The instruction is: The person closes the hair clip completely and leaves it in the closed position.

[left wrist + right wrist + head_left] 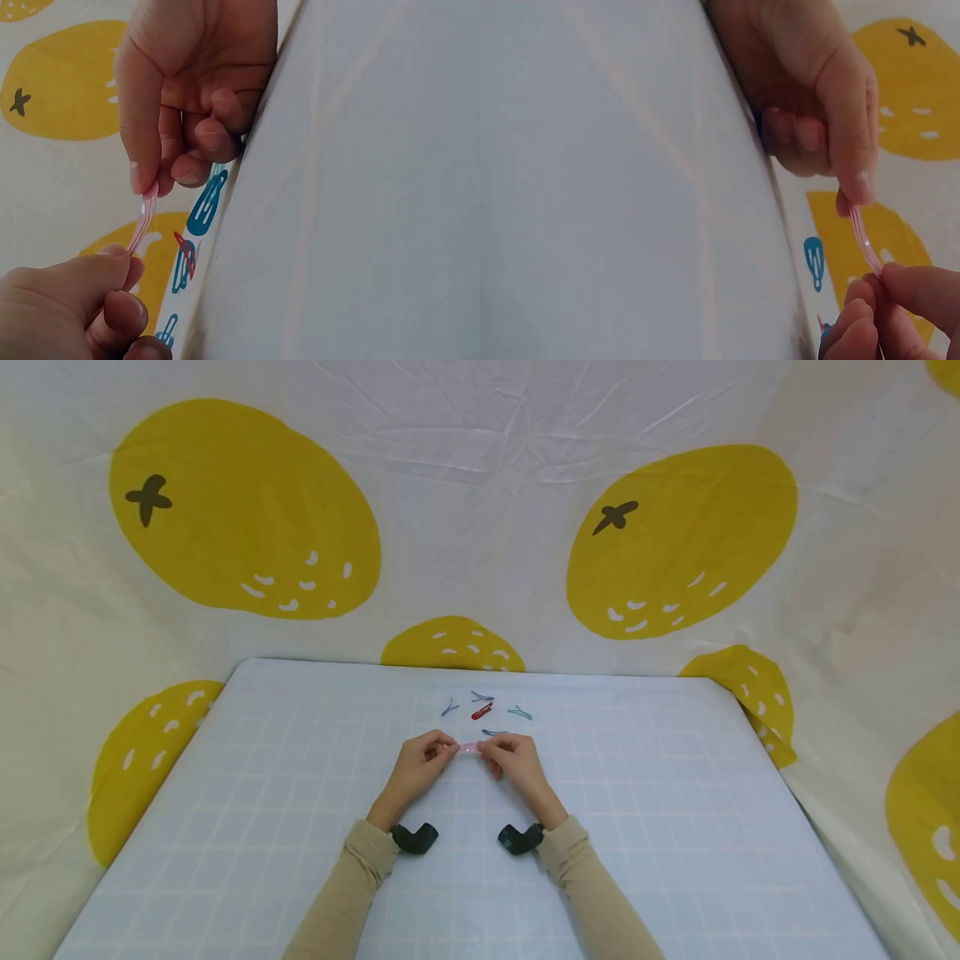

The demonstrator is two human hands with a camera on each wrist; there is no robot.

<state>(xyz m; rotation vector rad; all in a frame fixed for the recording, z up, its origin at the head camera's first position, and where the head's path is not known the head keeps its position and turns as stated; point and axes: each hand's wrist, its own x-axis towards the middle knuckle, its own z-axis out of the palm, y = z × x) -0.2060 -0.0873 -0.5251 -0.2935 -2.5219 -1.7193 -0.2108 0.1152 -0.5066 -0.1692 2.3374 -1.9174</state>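
Observation:
A pink snap hair clip (468, 747) is stretched between the two hands, just above the table. My left hand (420, 766) pinches one end of it between thumb and fingertips. The opposite end is pinched by my right hand (519, 766). In the left wrist view the pink clip (144, 214) looks slightly bent, its ends covered by fingertips. Beyond the hands lie a red hair clip (482, 712), a green one (520, 712) and several blue ones, among them a blue clip (493, 732) close to my right fingers. Some of these clips have their two arms spread apart.
The table (247, 827) has a pale cover with a light grid. Behind it hangs a white cloth (465, 510) printed with big yellow fruit. Black wrist cameras (415, 839) sit on both wrists, below the sleeves' cuffs.

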